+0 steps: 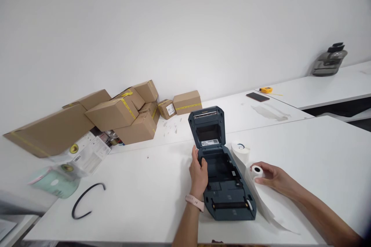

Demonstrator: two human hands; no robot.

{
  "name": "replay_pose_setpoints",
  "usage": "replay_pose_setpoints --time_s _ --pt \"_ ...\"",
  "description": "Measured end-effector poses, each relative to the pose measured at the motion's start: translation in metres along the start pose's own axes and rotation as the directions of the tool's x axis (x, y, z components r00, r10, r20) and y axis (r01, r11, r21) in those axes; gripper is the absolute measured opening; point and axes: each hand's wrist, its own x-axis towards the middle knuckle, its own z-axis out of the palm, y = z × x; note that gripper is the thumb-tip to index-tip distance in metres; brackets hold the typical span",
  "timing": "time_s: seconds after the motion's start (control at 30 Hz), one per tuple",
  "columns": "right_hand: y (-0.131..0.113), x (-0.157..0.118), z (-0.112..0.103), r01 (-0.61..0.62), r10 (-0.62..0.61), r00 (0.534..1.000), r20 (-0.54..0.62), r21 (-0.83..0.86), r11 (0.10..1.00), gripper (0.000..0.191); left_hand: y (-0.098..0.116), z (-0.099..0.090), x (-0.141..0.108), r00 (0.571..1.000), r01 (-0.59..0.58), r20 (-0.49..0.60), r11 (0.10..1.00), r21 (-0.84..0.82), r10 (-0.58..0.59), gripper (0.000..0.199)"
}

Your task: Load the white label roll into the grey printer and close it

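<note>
A dark label printer (223, 177) stands on the white table with its lid (207, 127) raised. My left hand (198, 173) grips the printer's left side near the hinge, thumb over the inner edge. In my right hand (272, 177) is a small white paper roll (257, 171), held between thumb and fingers just right of the printer. A larger white paper roll (240, 150) sits behind it, partly hidden by the printer. A long paper strip (265, 204) trails along the printer's right side toward the table's front.
Cardboard boxes (116, 112) are piled at the back left. A black curved band (75, 202) and a mint-green container (56, 181) lie at the left. Further back are a phone (257, 97), a yellow tape measure (266, 90) and a large bottle (329, 61).
</note>
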Motion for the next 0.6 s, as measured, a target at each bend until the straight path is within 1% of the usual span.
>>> replay_pose_setpoints --time_s 0.07,0.13,0.17,0.2,0.27,0.3,0.33,0.37,0.4,0.43,0.5,0.57,0.6 --pt "0.002 0.002 -0.003 0.008 -0.009 0.999 0.047 0.027 1.000 0.057 0.000 0.000 -0.001 1.000 0.002 -0.005 1.000 -0.007 -0.002 0.062" --pt "0.009 0.002 -0.013 0.016 -0.023 0.996 0.092 0.080 0.997 0.064 0.000 0.000 -0.001 1.000 0.010 -0.004 1.000 -0.007 -0.010 0.062" --pt "0.013 0.003 -0.020 0.000 -0.012 0.995 0.101 0.115 0.993 0.067 0.000 0.000 -0.001 1.000 0.014 -0.002 1.000 -0.008 -0.014 0.062" --pt "0.017 0.005 -0.026 -0.032 0.019 0.996 0.087 0.153 0.988 0.066 0.000 0.000 -0.001 1.000 0.015 0.000 1.000 -0.011 -0.015 0.062" --pt "0.023 0.013 -0.037 -0.094 0.093 0.996 0.013 0.205 0.974 0.061 0.001 0.000 -0.001 1.000 0.008 -0.006 1.000 -0.019 -0.008 0.063" --pt "0.023 0.020 -0.041 -0.102 0.108 0.994 -0.020 0.204 0.974 0.060 0.001 0.000 -0.001 1.000 0.000 -0.009 1.000 -0.021 0.000 0.063" --pt "0.020 0.029 -0.042 -0.094 0.100 0.995 -0.029 0.181 0.979 0.062 0.002 0.000 -0.001 1.000 -0.004 -0.010 1.000 -0.023 0.004 0.063" --pt "0.016 0.038 -0.042 -0.068 0.069 0.998 -0.002 0.143 0.987 0.067 0.002 0.000 -0.001 1.000 -0.003 -0.010 1.000 -0.022 0.002 0.062" --pt "0.009 0.047 -0.040 -0.031 0.025 0.998 0.057 0.105 0.994 0.074 0.002 0.000 -0.001 1.000 0.004 -0.006 1.000 -0.022 -0.004 0.062" --pt "0.001 0.056 -0.037 0.007 -0.018 0.990 0.137 0.077 0.997 0.081 0.003 0.000 -0.001 1.000 0.013 -0.002 1.000 -0.021 -0.013 0.062" --pt "-0.016 0.071 -0.028 0.058 -0.071 0.959 0.274 0.055 0.997 0.091 0.003 -0.001 -0.002 1.000 0.027 -0.001 0.999 -0.022 -0.027 0.061" --pt "-0.030 0.078 -0.022 0.081 -0.098 0.936 0.337 0.066 0.995 0.091 0.004 -0.001 -0.003 1.000 0.023 -0.009 0.999 -0.025 -0.023 0.061" --pt "-0.034 0.079 -0.020 0.085 -0.105 0.934 0.341 0.072 0.994 0.088 0.004 -0.001 -0.004 1.000 0.019 -0.014 0.999 -0.029 -0.019 0.062"
